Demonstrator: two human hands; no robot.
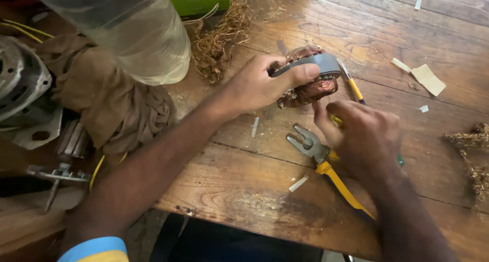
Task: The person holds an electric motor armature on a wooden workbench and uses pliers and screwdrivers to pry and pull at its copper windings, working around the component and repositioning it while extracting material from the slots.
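The motor winding [305,81] is the landmark: reddish-brown copper coils wrapped by a grey band. Just below it lie pliers [326,165] with silvery jaws and yellow handles. Touching its right side, a screwdriver [351,86] shows a yellow grip with a black tip. The wooden table [316,17] under it is warm brown with dark grain lines. Left of it sits a dull brown cloth [109,101]; up and left, a green box [198,0] and tan, straw-coloured wire tangles [216,38]. Right of it lie pale beige paper scraps [428,78].

Head camera, looking steeply down, close over wooden workbench [305,190]
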